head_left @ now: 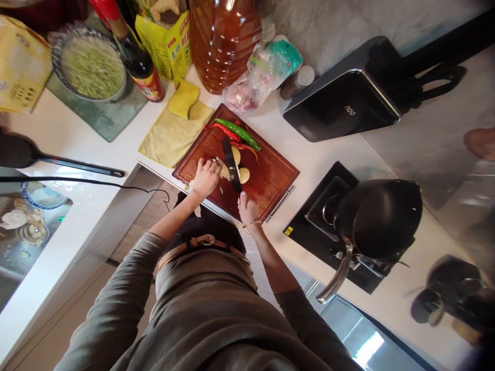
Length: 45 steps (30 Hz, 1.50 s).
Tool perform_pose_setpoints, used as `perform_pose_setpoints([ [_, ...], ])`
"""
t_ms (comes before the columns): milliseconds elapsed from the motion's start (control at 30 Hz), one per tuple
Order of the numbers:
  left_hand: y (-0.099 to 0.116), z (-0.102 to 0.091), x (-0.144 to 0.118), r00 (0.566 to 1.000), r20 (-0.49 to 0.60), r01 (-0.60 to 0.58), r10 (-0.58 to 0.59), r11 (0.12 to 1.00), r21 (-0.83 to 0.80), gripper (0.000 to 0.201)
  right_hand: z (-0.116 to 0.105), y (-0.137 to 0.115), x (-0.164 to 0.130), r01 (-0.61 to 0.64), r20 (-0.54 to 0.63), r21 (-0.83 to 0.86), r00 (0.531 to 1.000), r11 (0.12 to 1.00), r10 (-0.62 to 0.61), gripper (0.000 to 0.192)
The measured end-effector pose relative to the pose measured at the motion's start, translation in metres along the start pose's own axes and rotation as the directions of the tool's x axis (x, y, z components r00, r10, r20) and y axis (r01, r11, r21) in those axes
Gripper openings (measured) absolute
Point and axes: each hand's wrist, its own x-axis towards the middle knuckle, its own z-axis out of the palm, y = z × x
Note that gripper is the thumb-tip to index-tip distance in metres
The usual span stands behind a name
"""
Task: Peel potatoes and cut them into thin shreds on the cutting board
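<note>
My right hand (248, 208) is closed around the handle of a black kitchen knife (231, 164), whose blade lies across a brown wooden cutting board (270, 180). My left hand (206, 176) rests over the board's left part, its fingers bent down on a pale sliced vegetable (223, 169) beside the blade. Some of that vegetable is hidden under the fingers. Right of the blade are two pale yellow rounded pieces (244, 175). A green chili pepper (240, 134) and several red chili peppers (228, 130) lie at the board's far side.
A yellow cloth (174, 131) touches the board's left. Behind stand a sauce bottle (145, 72), a large oil jug (226, 46) and plastic bags (266, 74). A black knife block (340, 103) and a stove with a black pot (386, 219) are right; a sink (23, 252) is left.
</note>
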Motion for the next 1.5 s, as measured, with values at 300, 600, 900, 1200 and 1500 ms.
perform_pose_setpoints([
  [300, -0.007, -0.008, 0.030, 0.994, 0.036, -0.105, 0.103, 0.994, 0.041, 0.031, -0.005, 0.002, -0.002, -0.010, -0.014, 0.061, 1.000, 0.998, 0.011, 0.069],
  [600, -0.024, -0.050, 0.014, 0.990, -0.059, -0.132, 0.125, 0.982, -0.137, 0.038, -0.004, 0.004, 0.001, -0.018, -0.013, 0.124, 1.000, 0.992, 0.020, 0.066],
  [900, -0.041, -0.032, -0.024, 0.960, 0.170, -0.210, 0.222, 0.974, -0.087, 0.029, 0.007, -0.006, 0.000, 0.071, 0.089, 0.070, 0.993, 0.995, -0.077, 0.067],
  [1200, -0.044, -0.023, -0.040, 0.997, 0.056, -0.043, 0.046, 0.997, -0.062, 0.032, 0.015, -0.006, -0.002, 0.063, 0.122, 0.066, 0.990, 0.996, -0.070, 0.068],
  [1500, -0.042, -0.022, -0.024, 0.984, 0.052, -0.169, 0.171, 0.985, -0.028, 0.028, 0.014, -0.003, -0.002, 0.054, 0.093, 0.112, 0.994, 0.992, -0.065, 0.069],
])
